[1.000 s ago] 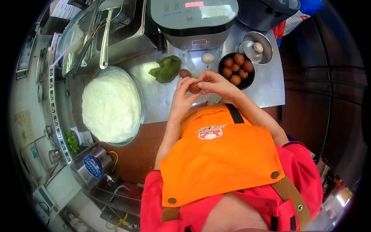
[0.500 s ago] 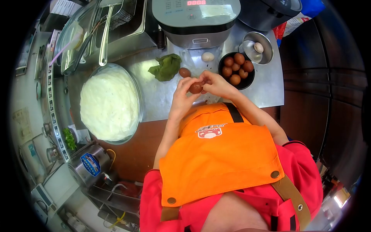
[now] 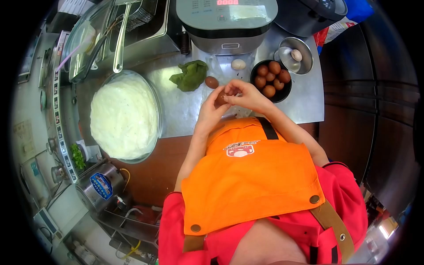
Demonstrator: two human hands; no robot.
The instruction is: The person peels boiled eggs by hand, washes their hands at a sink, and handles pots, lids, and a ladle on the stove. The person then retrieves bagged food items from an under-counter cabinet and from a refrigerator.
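My left hand [image 3: 210, 110] is closed around a brown egg [image 3: 220, 100], low over the near edge of the metal counter. My right hand [image 3: 246, 97] has its fingers bent, with thumb and fingertips pressed on the same egg's right side; the fingers partly cover it. Just beyond my hands lies another brown egg [image 3: 211, 82], beside a crumpled dark green leaf-like piece [image 3: 190, 76]. A white egg [image 3: 238, 64] rests farther back. To the right, a black bowl [image 3: 288, 93] holds several brown eggs, and a steel bowl [image 3: 308, 66] holds one pale egg.
A wide glass bowl [image 3: 159, 115] heaped with a white, soft mass stands at the left. Behind my hands is a grey cooker [image 3: 225, 35] with a lit display, with a dark appliance [image 3: 304, 17] beside it. A fryer with a wire basket [image 3: 141, 15] occupies the back left.
My right thumb and fingers have shifted over the brown egg and now cover more of it. My left hand keeps its hold. The whole view has shifted slightly.
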